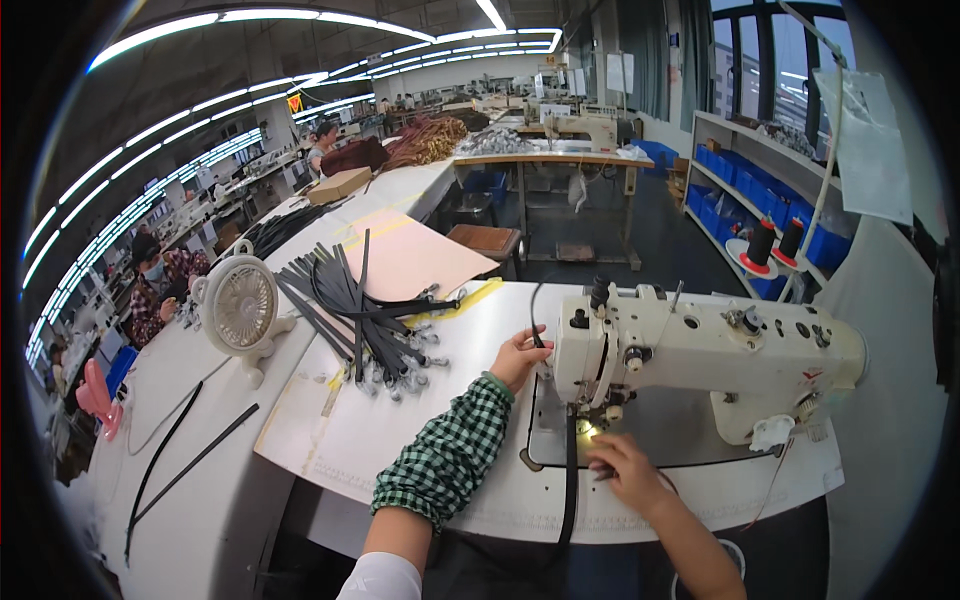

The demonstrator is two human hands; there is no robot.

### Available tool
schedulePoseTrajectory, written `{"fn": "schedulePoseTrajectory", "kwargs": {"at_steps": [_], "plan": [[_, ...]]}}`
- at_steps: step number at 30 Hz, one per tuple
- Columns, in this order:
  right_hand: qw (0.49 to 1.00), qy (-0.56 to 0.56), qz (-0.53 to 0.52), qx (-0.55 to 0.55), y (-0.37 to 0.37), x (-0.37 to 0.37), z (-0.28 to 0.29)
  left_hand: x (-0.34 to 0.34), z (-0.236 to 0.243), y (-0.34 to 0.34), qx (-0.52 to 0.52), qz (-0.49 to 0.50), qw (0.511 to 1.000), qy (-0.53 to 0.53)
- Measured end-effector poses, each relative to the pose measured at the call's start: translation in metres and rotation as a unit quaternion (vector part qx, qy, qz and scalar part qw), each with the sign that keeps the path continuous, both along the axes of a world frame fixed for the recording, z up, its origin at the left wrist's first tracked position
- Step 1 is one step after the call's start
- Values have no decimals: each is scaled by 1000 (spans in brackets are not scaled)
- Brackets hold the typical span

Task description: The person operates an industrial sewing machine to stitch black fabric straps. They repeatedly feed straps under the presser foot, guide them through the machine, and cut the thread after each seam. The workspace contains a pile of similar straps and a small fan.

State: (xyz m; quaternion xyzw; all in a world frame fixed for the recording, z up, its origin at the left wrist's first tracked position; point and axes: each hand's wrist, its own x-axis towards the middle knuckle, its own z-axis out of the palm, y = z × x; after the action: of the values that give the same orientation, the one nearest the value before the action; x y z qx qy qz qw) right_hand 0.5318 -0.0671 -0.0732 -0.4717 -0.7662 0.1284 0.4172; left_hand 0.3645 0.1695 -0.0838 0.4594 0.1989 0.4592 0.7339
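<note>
My left hand (pixel 518 358) is closed beside the head of a white sewing machine (pixel 690 345), pinching a black strap (pixel 537 315) that curves up above the fingers. A black strap length (pixel 571 480) lies beneath the needle area and drops over the table's front edge; whether both lengths are one strap is hidden by the machine head. Near the lit needle area, my right hand (pixel 632 475) has its fingers curled in around a small dark item too small to name. Left of my left hand lies a pile of black straps (pixel 365 300) with metal-looking ends.
A small white fan (pixel 243 305) stands at the left, with two loose black strips (pixel 190 465) near it. A pink sheet (pixel 415 255) lies behind the strap pile. Thread cones (pixel 762 243) rise behind the machine. Blue bins (pixel 740 180) fill shelves at right. Other people sit farther left.
</note>
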Motion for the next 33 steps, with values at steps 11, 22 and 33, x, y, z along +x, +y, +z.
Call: {"fn": "schedulePoseTrajectory", "kwargs": {"at_steps": [11,22,33], "plan": [[951,-236,-187,70,2,-37,21,-64,9,-135,-45,74,994,74],[905,-338,-246,75,50,-79,12,-58,9,-138,20,65,985,159],[978,-197,67,19,-3,-38,26,-64,16,-136,6,39,997,69]]}}
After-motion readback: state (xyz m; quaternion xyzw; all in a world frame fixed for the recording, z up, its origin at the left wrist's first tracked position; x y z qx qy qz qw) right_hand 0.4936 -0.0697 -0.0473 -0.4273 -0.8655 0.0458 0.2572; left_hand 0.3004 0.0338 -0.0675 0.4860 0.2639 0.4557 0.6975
